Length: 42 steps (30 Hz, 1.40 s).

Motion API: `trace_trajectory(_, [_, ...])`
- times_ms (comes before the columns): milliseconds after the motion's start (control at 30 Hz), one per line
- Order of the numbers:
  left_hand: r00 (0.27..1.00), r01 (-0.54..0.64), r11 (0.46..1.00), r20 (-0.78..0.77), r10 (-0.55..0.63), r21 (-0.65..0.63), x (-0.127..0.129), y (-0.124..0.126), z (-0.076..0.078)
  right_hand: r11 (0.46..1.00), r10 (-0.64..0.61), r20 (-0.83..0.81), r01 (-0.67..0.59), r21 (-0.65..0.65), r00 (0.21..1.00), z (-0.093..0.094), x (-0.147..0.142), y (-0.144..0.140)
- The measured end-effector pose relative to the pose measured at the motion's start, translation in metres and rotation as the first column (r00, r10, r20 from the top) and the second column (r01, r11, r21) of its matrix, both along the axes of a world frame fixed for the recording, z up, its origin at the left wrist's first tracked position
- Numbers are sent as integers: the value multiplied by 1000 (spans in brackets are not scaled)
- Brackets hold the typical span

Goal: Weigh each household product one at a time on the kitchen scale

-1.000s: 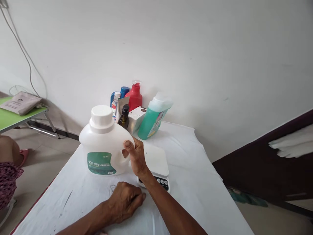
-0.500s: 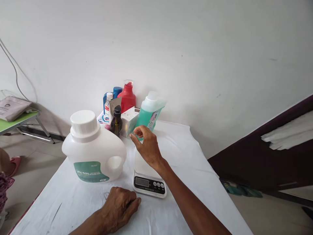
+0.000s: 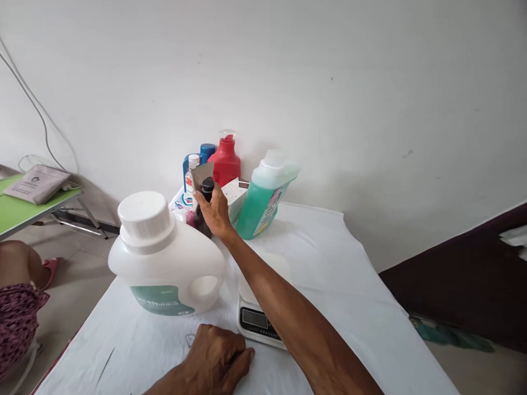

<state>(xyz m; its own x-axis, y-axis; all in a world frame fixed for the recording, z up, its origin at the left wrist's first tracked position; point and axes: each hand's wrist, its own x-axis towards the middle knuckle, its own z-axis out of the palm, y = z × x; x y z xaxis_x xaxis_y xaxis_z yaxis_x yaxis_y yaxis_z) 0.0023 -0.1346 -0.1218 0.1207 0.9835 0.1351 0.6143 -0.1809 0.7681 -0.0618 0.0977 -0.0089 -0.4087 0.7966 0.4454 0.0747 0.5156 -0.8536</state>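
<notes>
- Two bare hands work around a white digital kitchen scale (image 3: pixel 254 318); the left hand (image 3: pixel 218 354) rests on the white tablecloth (image 3: pixel 329 285) just in front of the scale and a little to its left, fingers curled into a loose fist, thumb lying alongside; its palm is hidden
- The right hand (image 3: pixel 217 211) reaches beyond the scale, its forearm crossing above it; thumb and fingers wrap around the dark bottle (image 3: pixel 207 186) near its black top; I cannot tell how firm the grip is
- The dark bottle stands upright past the scale's far left corner
- One large white jug (image 3: pixel 173 263) with a green label stands upright left of the scale, apart from it; its cap is on
- Beyond the scale stand a bottle of teal liquid (image 3: pixel 261 208), a white box (image 3: pixel 234 195), a red bottle (image 3: pixel 225 163), a blue bottle (image 3: pixel 207 152) and a small clear bottle (image 3: pixel 192 180) with a white cap
- Well left of the scale, a gray pouch (image 3: pixel 38 184) lies on a green folding table (image 3: pixel 14 218); another person's bare leg (image 3: pixel 18 263) shows nearer
</notes>
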Motion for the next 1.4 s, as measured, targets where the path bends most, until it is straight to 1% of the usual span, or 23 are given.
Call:
trace_trajectory(67, [1000, -3, 1000, 4, 3, 1, -1, -1, 2, 1000, 0, 0, 0, -6, 1000, -4, -1, 0])
trace_trajectory(167, [1000, -7, 1000, 1, 7, -8, -3, -1, 6, 1000, 2, -28, -3, -14, 1000, -9, 9, -2])
trace_trajectory(267, [1000, -3, 1000, -7, 3, -8, -4, -2, 11, 1000, -17, -75, 16, -14, 997, -4, 25, -6])
trace_trajectory(333, [1000, 5, 1000, -23, -5, -5, -6, -2, 13, 1000, -11, -104, 14, 28, 995, 7, 37, -11])
trace_trajectory(433, [998, 11, 1000, -56, -11, 2, -8, -3, 15, 992, 15, -122, 0, 126, 992, 32, 61, -20])
trace_trajectory(500, [997, 9, 1000, -80, -9, 6, -10, -4, 14, 985, 22, -117, -2, 173, 993, 48, 83, -26])
trace_trajectory(567, [995, 14, 1000, -100, -14, 4, -11, -4, 13, 982, 21, -98, -2, 189, 995, 57, 108, -31])
trace_trajectory(600, [994, 18, 1000, -105, -17, 2, -11, -4, 13, 982, 17, -94, 1, 189, 995, 59, 120, -34])
trace_trajectory(667, [993, 20, 1000, -113, -20, -2, -12, -4, 12, 984, 4, -92, 13, 176, 996, 56, 144, -38])
trace_trajectory(767, [992, 18, 1000, -122, -19, -8, -12, -4, 14, 988, -32, -106, 47, 145, 994, 43, 173, -39])
trace_trajectory(900, [992, 11, 1000, -128, -13, -19, -12, -4, 17, 988, -105, -120, 118, 104, 987, 25, 194, -35])
trace_trajectory(1000, [992, 7, 1000, -125, -10, -28, -12, -4, 18, 983, -158, -121, 168, 75, 980, 18, 199, -35])
trace_trajectory(1133, [993, 2, 999, -114, -6, -35, -12, -4, 18, 974, -201, -121, 211, 80, 972, 16, 200, -39])
trace_trajectory(1333, [994, 6, 999, -105, -10, -31, -12, -4, 17, 969, -222, -121, 233, 82, 968, 17, 200, -45])
trace_trajectory(1400, [995, 8, 999, -95, -12, -39, -12, -3, 18, 977, -199, -121, 207, 60, 973, 20, 201, -46])
